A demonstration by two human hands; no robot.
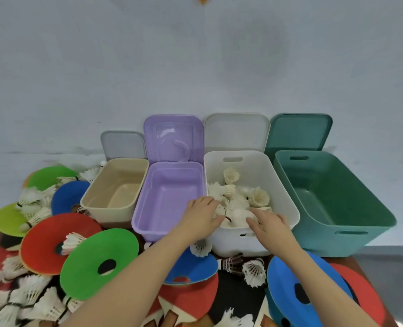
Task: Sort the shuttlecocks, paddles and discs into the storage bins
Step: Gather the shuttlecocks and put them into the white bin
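Both hands reach into the white bin [287, 197], where white shuttlecocks [240, 199] are piled; the left hand [201, 214] and right hand [270, 224] lie loosely open over them, with no clear grip on any. More shuttlecocks litter the desk [238, 300]. They look feather-light and crushable, best pinched at the firm cork tip.

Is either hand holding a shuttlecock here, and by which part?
Cannot be told. Both the left hand and right hand rest palm-down on the shuttlecocks in the white bin; any grip is hidden.

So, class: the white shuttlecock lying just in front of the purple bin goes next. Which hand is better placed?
Left. The left hand hangs nearly above that shuttlecock; the right hand is farther off, over the white bin.
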